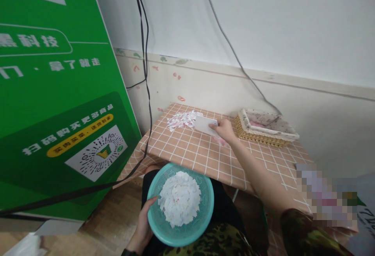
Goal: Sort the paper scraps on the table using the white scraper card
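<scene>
On my lap rests a teal plastic colander [208, 199] heaped with small white paper scraps [180, 199]. My left hand [144, 221] grips its left rim, thumb over the edge. My right hand [224, 129], reaching across the table, pinches the right end of a flat white rectangular card-like piece [205, 124]. The far end of that piece touches or overlaps a loose pile of white and pinkish paper scraps [181, 120] at the table's back left. A blurry pink patch [220, 141] shows on the cloth below my right hand.
A brown checked cloth covers the table [187, 150]. At its back right stands a fabric-lined wicker basket [265, 128]. A black cable [150, 111] hangs in front of the table's left corner, beside a large green panel [58, 92]. A grey cable [231, 47] runs down the wall towards the basket.
</scene>
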